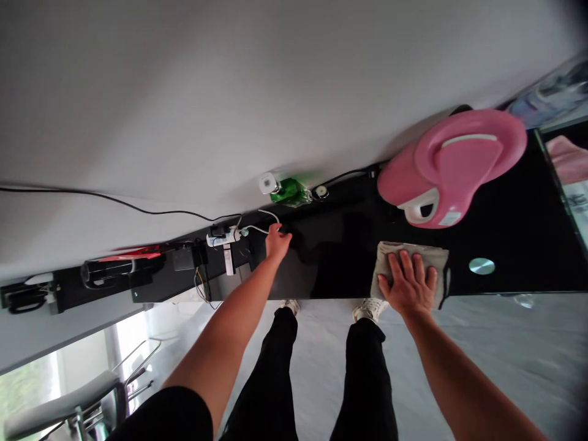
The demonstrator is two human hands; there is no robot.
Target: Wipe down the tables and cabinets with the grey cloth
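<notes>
"Where is the grey cloth (441, 260) placed?"
"At the front edge of the black tabletop (340, 260) — covered by the right hand (410, 286), its fingers spread."
"And the left hand (277, 244)?"
"Held at the white cable (256, 229) — whether it is pinched cannot be told."

Place is looking like a home, exact room unclear: low black glass stand (335, 269) is running along a plain wall (229, 104), pink jug (468, 165) is sitting on it, chair (64, 401) is standing near a bright window (22, 384) showing greenery.
</notes>
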